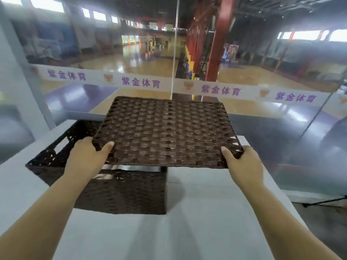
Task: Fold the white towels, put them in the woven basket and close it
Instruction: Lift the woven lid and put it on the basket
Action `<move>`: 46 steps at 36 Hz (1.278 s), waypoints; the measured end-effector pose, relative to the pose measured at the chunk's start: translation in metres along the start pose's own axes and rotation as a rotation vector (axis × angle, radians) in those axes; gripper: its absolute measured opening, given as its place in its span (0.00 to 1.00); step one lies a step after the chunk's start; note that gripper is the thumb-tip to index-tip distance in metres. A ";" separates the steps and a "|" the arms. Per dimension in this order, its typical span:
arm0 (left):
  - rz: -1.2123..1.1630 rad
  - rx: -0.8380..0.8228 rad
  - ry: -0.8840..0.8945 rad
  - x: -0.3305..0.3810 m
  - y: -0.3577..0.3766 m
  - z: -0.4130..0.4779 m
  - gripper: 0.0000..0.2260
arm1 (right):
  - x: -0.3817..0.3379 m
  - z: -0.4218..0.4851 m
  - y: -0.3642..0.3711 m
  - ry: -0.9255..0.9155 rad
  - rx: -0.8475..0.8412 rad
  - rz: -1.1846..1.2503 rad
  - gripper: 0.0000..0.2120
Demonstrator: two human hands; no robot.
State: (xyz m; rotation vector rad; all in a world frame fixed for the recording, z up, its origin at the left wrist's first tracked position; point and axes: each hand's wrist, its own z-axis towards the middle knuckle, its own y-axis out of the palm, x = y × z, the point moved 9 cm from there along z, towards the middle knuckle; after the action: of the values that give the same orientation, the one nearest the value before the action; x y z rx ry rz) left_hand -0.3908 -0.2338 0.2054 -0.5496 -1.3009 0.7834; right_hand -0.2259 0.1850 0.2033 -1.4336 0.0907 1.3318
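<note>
Both near corners of lid (pixel 165 132) gripped by left hand (pixel 88 158), right hand (pixel 244 164); it overhangs basket (pixel 122 190) rightward.

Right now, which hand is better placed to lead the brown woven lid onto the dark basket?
Left. The left hand holds the flat brown woven lid by a near corner above the dark woven basket; the right hand holds the other corner past the basket's right wall, over the white table.
</note>
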 end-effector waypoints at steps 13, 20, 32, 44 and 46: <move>0.056 -0.049 -0.103 -0.148 -0.073 0.052 0.21 | -0.098 -0.072 0.141 0.029 -0.152 -0.048 0.24; 0.135 -0.151 -0.095 -0.163 -0.057 0.070 0.24 | -0.087 -0.078 0.179 0.159 -0.221 -0.070 0.23; 0.190 -0.208 -0.087 -0.178 -0.041 0.095 0.24 | -0.091 -0.077 0.200 0.208 -0.227 -0.089 0.19; 0.260 -0.243 -0.072 -0.184 -0.033 0.106 0.26 | -0.104 -0.079 0.205 0.185 -0.268 -0.230 0.24; 0.278 -0.260 -0.069 -0.182 -0.033 0.105 0.26 | -0.105 -0.079 0.205 0.198 -0.294 -0.238 0.24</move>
State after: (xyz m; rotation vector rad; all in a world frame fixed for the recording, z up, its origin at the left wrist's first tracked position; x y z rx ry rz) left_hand -0.5013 -0.4022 0.1360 -0.9333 -1.4184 0.8712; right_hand -0.3512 -0.0101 0.1293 -1.7631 -0.1475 1.0352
